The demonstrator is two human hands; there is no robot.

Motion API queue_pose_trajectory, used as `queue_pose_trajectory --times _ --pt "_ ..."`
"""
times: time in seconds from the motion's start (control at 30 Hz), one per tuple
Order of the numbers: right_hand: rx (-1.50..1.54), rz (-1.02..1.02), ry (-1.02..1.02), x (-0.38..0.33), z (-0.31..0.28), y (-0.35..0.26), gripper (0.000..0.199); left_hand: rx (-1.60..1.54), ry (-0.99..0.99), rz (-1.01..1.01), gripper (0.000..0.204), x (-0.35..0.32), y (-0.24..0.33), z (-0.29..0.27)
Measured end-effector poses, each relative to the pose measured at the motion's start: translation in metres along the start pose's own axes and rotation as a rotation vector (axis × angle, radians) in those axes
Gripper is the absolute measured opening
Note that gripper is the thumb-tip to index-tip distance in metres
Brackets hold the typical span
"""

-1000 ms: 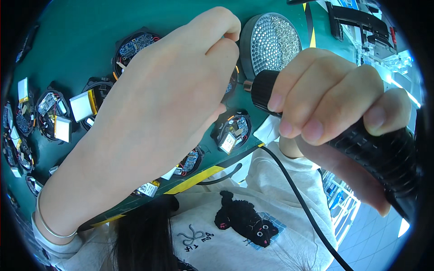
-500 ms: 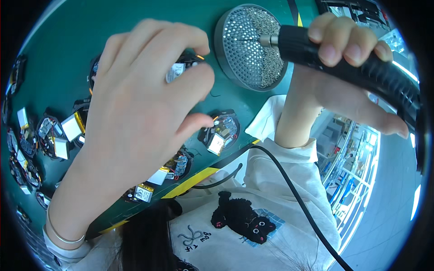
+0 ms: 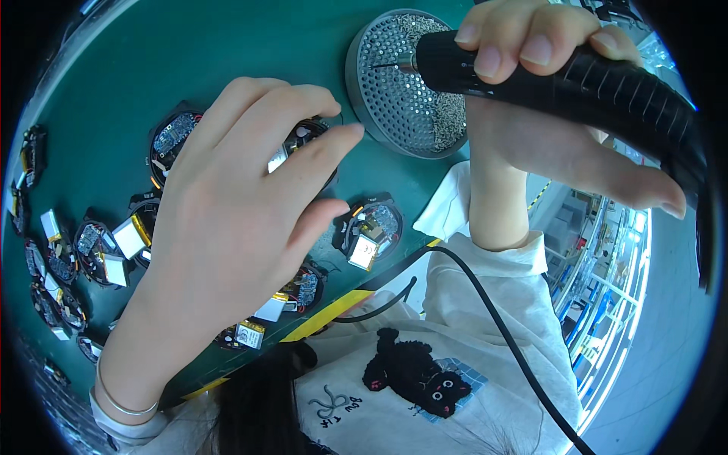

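Note:
My right hand grips a black electric screwdriver with a corded rear end. Its thin bit hangs over a round grey screw tray, whose perforated plate carries many small screws. Whether a screw sits on the tip is too small to tell. My left hand hovers over a round black circuit module with a silver-white battery, fingers bent and apart from the thumb, and partly hides it. Just right of the left thumb lies another open round module with its battery showing.
Several more round modules with pouch batteries lie on the green mat to the left. Yellow-black tape runs along the near edge. A black cable crosses over my sleeve. A white cloth hangs by the tray.
The screwdriver has moved left across the tray, and its bit now shows over the perforated plate. My left hand sits lower in the picture, as do the modules; the view has shifted.

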State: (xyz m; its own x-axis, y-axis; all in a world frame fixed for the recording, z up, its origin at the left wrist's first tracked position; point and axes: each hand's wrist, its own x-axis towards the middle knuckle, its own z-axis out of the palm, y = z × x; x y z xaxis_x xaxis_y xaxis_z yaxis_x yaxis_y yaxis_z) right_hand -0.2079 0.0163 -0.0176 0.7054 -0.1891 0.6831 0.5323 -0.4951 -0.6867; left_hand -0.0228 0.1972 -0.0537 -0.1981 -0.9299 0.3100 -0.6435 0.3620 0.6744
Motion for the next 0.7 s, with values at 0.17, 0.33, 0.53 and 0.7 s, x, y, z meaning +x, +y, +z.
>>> queue_pose_trajectory --times 0.17,0.33,0.53,0.7 --pt "0.047 0.003 -0.064 -0.001 0.001 -0.003 0.084 -0.021 0.001 -0.051 0.061 0.0 0.002 -0.001" --pt "0.179 0.075 0.038 -0.006 0.005 -0.026 0.09 -0.014 0.03 -0.068 0.072 0.0 0.001 0.0" --pt "0.306 0.142 -0.029 0.002 0.039 -0.023 0.072 -0.097 0.065 -0.071 0.082 0.002 0.001 -0.001" --pt "0.264 0.078 -0.083 0.003 0.042 -0.02 0.077 -0.129 0.084 -0.061 0.086 0.005 0.0 0.001"
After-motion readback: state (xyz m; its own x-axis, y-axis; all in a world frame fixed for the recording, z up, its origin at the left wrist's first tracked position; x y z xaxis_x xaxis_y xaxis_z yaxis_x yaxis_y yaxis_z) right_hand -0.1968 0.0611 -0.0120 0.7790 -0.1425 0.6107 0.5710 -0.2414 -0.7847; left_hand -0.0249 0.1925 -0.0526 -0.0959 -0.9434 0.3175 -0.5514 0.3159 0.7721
